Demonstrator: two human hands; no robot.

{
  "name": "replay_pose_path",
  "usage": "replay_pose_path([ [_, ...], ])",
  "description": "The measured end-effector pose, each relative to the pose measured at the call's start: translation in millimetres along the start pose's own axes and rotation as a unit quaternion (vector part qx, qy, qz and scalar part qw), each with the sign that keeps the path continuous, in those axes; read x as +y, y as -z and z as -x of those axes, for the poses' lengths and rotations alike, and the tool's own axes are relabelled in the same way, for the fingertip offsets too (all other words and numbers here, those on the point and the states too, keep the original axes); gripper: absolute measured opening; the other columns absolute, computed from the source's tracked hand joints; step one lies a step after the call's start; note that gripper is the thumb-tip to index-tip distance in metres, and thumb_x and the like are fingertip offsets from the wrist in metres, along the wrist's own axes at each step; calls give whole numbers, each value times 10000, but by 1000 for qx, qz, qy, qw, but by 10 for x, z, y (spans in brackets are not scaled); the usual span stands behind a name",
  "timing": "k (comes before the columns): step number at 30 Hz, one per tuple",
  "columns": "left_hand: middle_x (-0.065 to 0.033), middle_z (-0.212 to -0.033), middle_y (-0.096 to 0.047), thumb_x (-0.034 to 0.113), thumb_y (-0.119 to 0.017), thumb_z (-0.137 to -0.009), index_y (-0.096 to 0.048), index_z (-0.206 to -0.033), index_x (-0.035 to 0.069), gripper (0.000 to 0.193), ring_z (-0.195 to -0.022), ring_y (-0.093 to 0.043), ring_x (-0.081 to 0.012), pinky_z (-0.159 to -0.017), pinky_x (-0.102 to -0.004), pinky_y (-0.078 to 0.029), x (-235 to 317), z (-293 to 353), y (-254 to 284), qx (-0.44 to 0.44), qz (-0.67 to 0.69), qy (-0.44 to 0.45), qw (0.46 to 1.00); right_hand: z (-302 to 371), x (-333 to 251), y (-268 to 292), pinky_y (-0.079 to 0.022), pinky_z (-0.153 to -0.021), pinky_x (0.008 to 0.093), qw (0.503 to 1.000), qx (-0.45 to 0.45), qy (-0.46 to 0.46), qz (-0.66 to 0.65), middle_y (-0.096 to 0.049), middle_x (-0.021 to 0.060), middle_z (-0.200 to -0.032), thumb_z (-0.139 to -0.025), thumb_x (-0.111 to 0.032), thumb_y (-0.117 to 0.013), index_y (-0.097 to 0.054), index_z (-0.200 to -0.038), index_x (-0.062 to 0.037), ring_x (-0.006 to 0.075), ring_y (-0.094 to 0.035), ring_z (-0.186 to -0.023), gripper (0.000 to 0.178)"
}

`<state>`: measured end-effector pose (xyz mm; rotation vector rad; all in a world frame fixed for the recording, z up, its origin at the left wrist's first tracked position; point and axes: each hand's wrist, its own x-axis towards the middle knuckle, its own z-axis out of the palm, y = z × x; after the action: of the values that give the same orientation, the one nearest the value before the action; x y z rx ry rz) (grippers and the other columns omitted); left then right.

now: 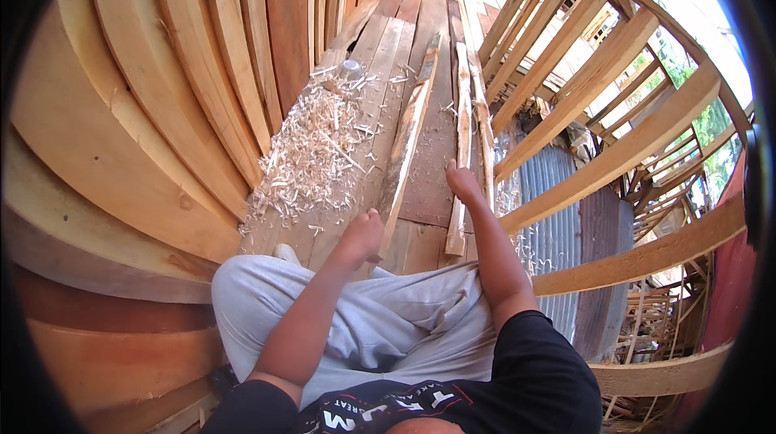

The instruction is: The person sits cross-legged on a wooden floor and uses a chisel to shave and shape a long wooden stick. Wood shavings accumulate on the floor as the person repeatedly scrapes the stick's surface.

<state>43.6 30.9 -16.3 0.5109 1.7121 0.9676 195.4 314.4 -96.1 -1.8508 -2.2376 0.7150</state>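
My left hand (361, 238) is closed at the near end of a long, rough-edged wooden strip (411, 126), which runs away from me across the plank floor. To its right lies a second pale strip (464, 111), its near end close to my legs. My right hand (464, 183) is closed around the middle of that second strip, though the fingertips are partly hidden. Just beyond it, a third narrow strip (482, 115) rests by the railing.
I sit on wooden floorboards (424, 191). A heap of curled wood shavings (307, 151) spreads to the left, with a small clear cup-like object (351, 69) at its far edge. Upright planks (174, 54) line the left; a slatted railing (602, 143) and corrugated metal sheets (554, 200) are right.
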Motion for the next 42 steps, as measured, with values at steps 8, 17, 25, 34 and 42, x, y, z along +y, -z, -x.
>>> replay_pose_path([
  [8,-152,-1217,-552,570,-308,-968,-464,-1345,50,662,-1037,-583,-276,-805,-454,-529,-249,-263,28,-56,83,21,995,351,-12,181,-367,-416,406,992,-70,-22,-105,-518,102,-572,-965,-591,-314,-542,-668,17,211,-476,-437,714],
  [17,-127,-1019,-593,399,-662,-826,-604,-1072,50,431,-921,-599,-218,-754,-365,-548,-273,-212,144,-181,59,-45,981,796,-157,299,-407,-448,392,988,-120,44,-82,-537,116,-615,-932,-661,-337,-549,-695,47,218,-485,-462,776],
  [25,-32,-749,-564,236,-611,-791,-576,-751,108,139,-588,-534,-148,-556,-305,-462,-259,-265,108,-131,106,-26,985,808,-314,471,-434,-453,391,983,-78,168,-12,-587,147,-656,-878,-396,-632,-593,-761,75,235,-555,-484,487],
  [34,-6,-675,-450,110,-544,-726,-489,-883,76,170,-542,-438,-93,-460,-202,-380,-176,-91,166,-285,324,92,897,963,-534,332,-483,-858,441,971,-20,215,-103,-682,209,-1007,-911,-334,-596,-667,-1103,-46,364,-641,-989,353],
  [42,-2,-701,-409,61,-509,-721,-422,-980,45,273,-579,-450,-107,-483,-207,-416,-230,-72,236,-461,483,95,738,743,-516,55,-489,-705,393,956,-148,175,-182,-677,120,-822,-967,-295,-494,-675,-1063,-37,246,-638,-710,329],
])
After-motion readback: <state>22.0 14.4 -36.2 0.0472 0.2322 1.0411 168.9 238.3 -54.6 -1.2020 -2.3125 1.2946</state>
